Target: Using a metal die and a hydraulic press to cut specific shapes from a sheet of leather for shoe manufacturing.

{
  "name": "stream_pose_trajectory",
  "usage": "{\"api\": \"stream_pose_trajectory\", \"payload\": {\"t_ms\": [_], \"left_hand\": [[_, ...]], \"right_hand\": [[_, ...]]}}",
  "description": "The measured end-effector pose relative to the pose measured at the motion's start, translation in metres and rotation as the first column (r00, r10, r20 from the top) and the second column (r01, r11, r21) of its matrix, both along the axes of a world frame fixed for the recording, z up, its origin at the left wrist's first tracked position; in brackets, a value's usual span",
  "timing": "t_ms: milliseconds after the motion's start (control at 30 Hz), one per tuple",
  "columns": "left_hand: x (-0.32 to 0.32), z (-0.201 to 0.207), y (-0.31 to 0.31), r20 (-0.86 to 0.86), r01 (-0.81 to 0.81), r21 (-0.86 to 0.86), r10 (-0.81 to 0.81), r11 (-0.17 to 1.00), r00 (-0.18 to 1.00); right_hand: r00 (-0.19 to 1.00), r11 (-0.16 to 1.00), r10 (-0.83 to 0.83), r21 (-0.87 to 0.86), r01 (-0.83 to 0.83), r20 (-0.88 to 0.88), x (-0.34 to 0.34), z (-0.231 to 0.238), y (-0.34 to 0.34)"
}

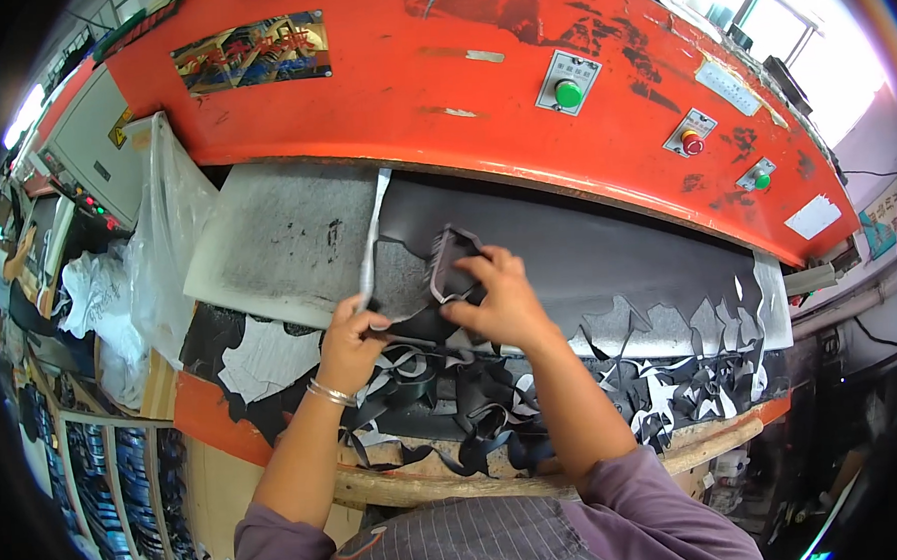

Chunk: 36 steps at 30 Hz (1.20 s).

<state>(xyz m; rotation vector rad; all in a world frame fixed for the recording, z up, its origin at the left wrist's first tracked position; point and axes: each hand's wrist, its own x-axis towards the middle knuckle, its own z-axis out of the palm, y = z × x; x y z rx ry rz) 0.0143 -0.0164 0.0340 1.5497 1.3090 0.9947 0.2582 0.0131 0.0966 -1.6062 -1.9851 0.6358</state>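
Note:
A dark sheet (587,244), leather-like with a pale underside, lies across the pale cutting board (277,237) under the red machine. Its left edge curls up in a white strip. My left hand (351,339) is closed, pinching the sheet's near left edge. Just right of it, my right hand (505,303) grips a dark-walled cutting die (438,264), a narrow metal frame that stands over the sheet's left part. Thumb and fingers hold the die's right side; the palm hides part of it. Whether the die touches the sheet I cannot tell.
Tangled black and white offcuts (494,403) lie along the near edge, above a wooden rail (418,487). The red machine beam (380,93) spans the back, bearing a green button (568,94) and a red button (692,143). Clear plastic (166,232) hangs at left.

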Motion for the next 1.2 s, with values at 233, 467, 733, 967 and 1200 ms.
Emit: {"api": "stream_pose_trajectory", "payload": {"t_ms": [233,467,733,967,1200], "left_hand": [[-0.065,0.020,-0.091,-0.183,0.116,-0.373,-0.195,0.921,0.964],[-0.027,0.073,-0.060,-0.374,0.021,0.349,0.119,0.937,0.920],[0.086,-0.014,-0.002,-0.424,0.143,0.242,-0.028,0.960,0.905],[0.088,-0.016,-0.001,-0.436,0.128,0.351,0.041,0.928,0.899],[0.090,-0.007,-0.001,-0.124,-0.044,0.245,0.077,0.968,0.989]], "right_hand": [[0.953,0.990,-0.140,0.030,0.137,0.270,0.016,-0.023,-0.003],[0.950,0.961,-0.205,0.234,0.150,0.235,0.039,-0.058,-0.050],[0.949,0.929,-0.218,0.346,0.131,0.227,0.035,-0.064,-0.051],[0.965,0.918,-0.162,0.391,0.071,0.205,0.043,-0.063,-0.044],[0.974,0.966,-0.119,0.249,0.069,0.192,0.053,-0.045,-0.051]]}}
